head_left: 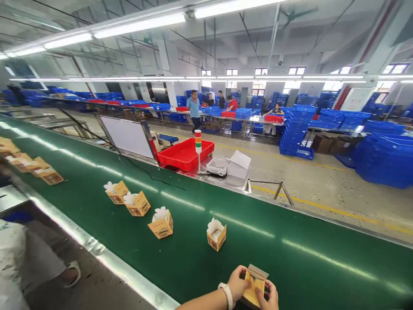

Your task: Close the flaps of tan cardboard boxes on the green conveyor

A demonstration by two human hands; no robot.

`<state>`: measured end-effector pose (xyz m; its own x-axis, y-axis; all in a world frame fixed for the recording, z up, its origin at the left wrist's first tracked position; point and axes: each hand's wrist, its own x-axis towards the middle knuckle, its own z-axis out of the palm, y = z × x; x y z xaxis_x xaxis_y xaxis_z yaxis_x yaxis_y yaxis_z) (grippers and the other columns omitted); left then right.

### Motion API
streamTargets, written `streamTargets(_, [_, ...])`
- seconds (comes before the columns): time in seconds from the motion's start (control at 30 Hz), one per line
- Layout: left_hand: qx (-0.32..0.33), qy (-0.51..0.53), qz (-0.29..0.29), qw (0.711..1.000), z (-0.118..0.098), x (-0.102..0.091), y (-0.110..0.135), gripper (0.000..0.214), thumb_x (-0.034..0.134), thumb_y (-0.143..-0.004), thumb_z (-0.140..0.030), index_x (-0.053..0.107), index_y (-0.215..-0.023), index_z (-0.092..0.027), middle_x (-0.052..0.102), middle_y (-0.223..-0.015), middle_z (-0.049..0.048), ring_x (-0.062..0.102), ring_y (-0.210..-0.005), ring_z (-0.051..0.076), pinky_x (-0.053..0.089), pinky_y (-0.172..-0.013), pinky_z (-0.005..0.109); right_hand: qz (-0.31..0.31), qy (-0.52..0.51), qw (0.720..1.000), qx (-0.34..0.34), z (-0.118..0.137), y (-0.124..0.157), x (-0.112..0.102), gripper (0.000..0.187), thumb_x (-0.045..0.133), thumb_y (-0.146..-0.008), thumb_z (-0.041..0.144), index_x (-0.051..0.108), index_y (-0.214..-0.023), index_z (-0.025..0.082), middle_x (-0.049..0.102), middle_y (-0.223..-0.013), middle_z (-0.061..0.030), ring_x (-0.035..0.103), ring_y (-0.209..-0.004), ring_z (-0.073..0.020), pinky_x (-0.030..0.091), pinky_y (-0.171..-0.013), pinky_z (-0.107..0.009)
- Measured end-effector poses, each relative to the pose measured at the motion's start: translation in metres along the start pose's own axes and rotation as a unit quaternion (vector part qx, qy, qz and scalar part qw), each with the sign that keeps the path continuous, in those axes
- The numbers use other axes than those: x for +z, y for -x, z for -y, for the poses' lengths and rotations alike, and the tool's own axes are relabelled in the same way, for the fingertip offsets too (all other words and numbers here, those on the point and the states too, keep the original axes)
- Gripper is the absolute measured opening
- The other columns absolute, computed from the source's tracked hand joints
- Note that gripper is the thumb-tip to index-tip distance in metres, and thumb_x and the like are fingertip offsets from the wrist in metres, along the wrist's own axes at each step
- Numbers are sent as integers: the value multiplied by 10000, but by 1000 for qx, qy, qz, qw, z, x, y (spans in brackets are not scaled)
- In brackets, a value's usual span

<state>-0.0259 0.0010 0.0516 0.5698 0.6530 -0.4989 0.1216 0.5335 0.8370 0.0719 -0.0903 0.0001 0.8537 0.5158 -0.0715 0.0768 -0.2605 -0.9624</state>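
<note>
A small yellow-brown carton (253, 292) is held between both my hands at the bottom of the head view, above the green conveyor belt. A greyish flap stands up at its far edge. My left hand (238, 284), with a white band at the wrist, grips its left side, thumb on the front. My right hand (269, 296) grips its right side, the thumb pressed on the near face. Just beyond, an open-topped printed carton (217, 236) stands on the belt. Farther left are another open carton (161, 224) and a pair of touching cartons (138, 204).
The green conveyor belt (193, 262) runs diagonally, with more cartons (48, 172) at far left. Across it stand a red tray (183, 155), a signal light (198, 142) and a white scale (217, 165). Someone's leg and shoe (72, 274) show lower left. Several people work farther back.
</note>
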Motion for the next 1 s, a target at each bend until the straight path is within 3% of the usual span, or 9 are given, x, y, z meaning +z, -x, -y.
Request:
streamTargets(0.1, [8,-29,22,999,1,0,9,286,663,-631,-118,540,-878,-194,659,-922,40,635,-867,208,499,-825,355,16,10,1000,8,7,12,-9,594,548,-613,698,518,-926,194,577,-915,-100,618,-726,-240,553,-667,-387])
streamTargets(0.2, [21,-65,26,997,0,-11,21,379,678,-670,-205,551,-1026,-182,602,-1167,107,600,-993,220,468,-911,352,-23,81,994,-71,22,32,-13,586,589,-643,631,521,-1024,191,577,-1031,-134,626,-857,-281,538,-774,-427])
streamTargets(0.3, [98,-149,-28,984,3,-29,35,471,641,-730,-350,521,-1147,-169,505,-1294,152,560,-1076,245,461,-926,374,-79,208,964,-146,35,49,-6,666,645,-629,549,468,-1182,224,547,-1142,-155,593,-984,-346,511,-746,-467])
streamTargets(0.43, [187,-207,-149,949,14,-60,47,526,567,-757,-477,471,-1186,-187,471,-1273,159,540,-1122,291,494,-871,454,-132,314,925,-168,43,48,-5,699,624,-615,455,422,-1256,266,561,-1089,-160,592,-933,-374,462,-624,-439])
streamTargets(0.6, [221,-200,-306,904,4,-100,37,608,610,-698,-502,418,-1167,-166,473,-1216,169,550,-1092,317,419,-984,561,-160,379,898,-158,37,26,-51,699,508,-652,502,441,-1266,175,577,-1050,-229,585,-910,-421,430,-650,-506])
streamTargets(0.7, [233,-219,-332,887,-18,-106,25,724,691,-629,-473,385,-1209,-165,458,-1260,173,518,-1163,341,376,-1035,571,-207,404,883,-123,32,15,-89,740,443,-673,576,463,-1260,127,578,-1011,-258,574,-922,-444,430,-659,-544])
streamTargets(0.83, [263,-224,-260,902,-52,-102,3,940,760,-567,-385,267,-1349,-215,336,-1437,177,355,-1351,354,310,-1090,564,-264,420,865,-77,35,3,-128,725,414,-683,576,503,-1226,104,580,-971,-264,540,-994,-472,426,-697,-597])
streamTargets(0.93, [243,-197,-80,946,-74,-110,-13,1211,817,-458,-343,118,-1437,-207,286,-1487,211,367,-1353,346,327,-1086,535,-320,418,845,-92,43,2,-144,657,413,-736,521,508,-1225,94,536,-1118,-297,484,-1098,-492,391,-783,-658])
streamTargets(1.0, [214,-204,34,955,-83,-118,-21,1261,843,-386,-299,164,-1444,-193,423,-1411,205,470,-1276,331,372,-1057,508,-327,425,833,-138,48,9,-146,584,450,-771,474,507,-1227,113,466,-1261,-294,420,-1196,-489,357,-859,-678])
